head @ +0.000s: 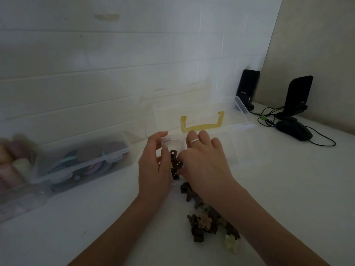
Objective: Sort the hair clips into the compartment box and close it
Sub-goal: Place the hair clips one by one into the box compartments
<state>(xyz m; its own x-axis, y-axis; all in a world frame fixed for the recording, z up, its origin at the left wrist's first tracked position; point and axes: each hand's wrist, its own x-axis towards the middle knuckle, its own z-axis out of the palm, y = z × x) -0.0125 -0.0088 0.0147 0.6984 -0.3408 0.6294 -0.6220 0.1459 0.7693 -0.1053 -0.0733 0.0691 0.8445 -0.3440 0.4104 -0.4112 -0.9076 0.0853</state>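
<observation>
A clear plastic compartment box stands open on the white table, its lid with a yellow handle leaning back. My left hand and my right hand meet over the box's front left compartment. Between their fingers are dark brown claw hair clips; which hand grips them I cannot tell for sure. A loose pile of brown and pale hair clips lies on the table under my right forearm.
To the left lies a closed clear box with round coloured items, and another blurred container at the far left. Two black speakers, a black mouse and cables sit at the back right by the wall.
</observation>
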